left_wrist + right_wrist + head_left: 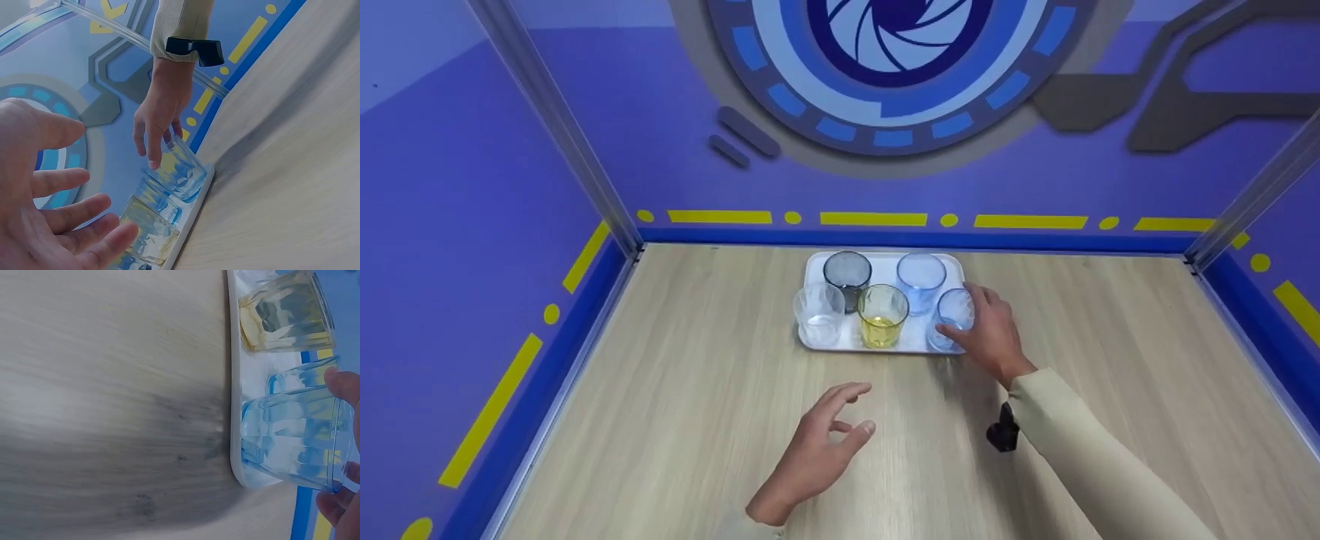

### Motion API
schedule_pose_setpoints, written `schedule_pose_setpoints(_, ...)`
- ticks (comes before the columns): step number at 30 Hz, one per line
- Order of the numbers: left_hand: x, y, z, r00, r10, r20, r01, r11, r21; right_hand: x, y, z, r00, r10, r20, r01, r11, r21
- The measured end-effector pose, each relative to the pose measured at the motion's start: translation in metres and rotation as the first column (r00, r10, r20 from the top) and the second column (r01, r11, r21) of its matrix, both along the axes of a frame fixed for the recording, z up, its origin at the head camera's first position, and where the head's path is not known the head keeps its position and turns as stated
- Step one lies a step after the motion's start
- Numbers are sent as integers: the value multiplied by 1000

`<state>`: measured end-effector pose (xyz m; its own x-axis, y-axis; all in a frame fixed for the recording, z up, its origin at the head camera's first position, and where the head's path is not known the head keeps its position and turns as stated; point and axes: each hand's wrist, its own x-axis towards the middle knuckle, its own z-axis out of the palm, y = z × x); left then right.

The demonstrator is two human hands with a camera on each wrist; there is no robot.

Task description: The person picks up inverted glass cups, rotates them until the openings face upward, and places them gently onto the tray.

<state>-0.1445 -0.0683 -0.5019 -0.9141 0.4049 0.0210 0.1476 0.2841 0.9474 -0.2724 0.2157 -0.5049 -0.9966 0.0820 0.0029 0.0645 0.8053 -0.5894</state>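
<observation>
A white tray (916,334) holds several tumblers. At its front right corner stands a light blue glass (952,311); my right hand (996,337) holds it near the rim, thumb on one side and fingers on the other. The right wrist view shows the base of this blue glass (289,439) on the tray. Behind it is another blue glass (921,277). A yellow glass (883,311) stands at the front middle, a clear glass (819,315) at the front left, a grey glass (847,274) behind. My left hand (817,446) hovers before the tray, fingers loosely bent, holding nothing.
The tray lies on a wood-grain table (705,390) near the back wall (885,191). Blue-purple panels enclose the left, back and right sides, with metal posts (577,142) at the corners. A black wrist camera (1003,431) hangs by the right sleeve.
</observation>
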Motion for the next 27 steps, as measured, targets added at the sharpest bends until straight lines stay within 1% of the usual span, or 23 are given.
schedule_pose_setpoints(3, 1, 0, 0, 1000, -3, 9, 3, 1000, 3, 0, 3, -2, 1000, -5, -12, 5, 1000, 14)
schedule_pose_setpoints(9, 2, 1, 0, 1000, -3, 22, 3, 1000, 4, 0, 5, -3, 1000, -10, -8, 10, 1000, 2)
schedule_pose_setpoints(15, 2, 1, 2, 1000, -4, 12, 4, 1000, -4, -1, 4, -5, 1000, -2, -1, 2, 1000, -15)
schedule_pose_setpoints(19, 1, 2, 4, 1000, -4, 2, 4, 1000, -11, -1, 5, -6, 1000, 20, -6, -20, 1000, -22)
schedule_pose_setpoints(24, -1, 2, 5, 1000, -5, -31, 4, 999, -32, 0, 7, -4, 1000, 28, -7, -28, 1000, -14)
schedule_pose_setpoints(27, -3, 1, 7, 996, -3, -84, -2, 998, -59, 2, 9, -2, 1000, 25, -3, -25, 1000, -10)
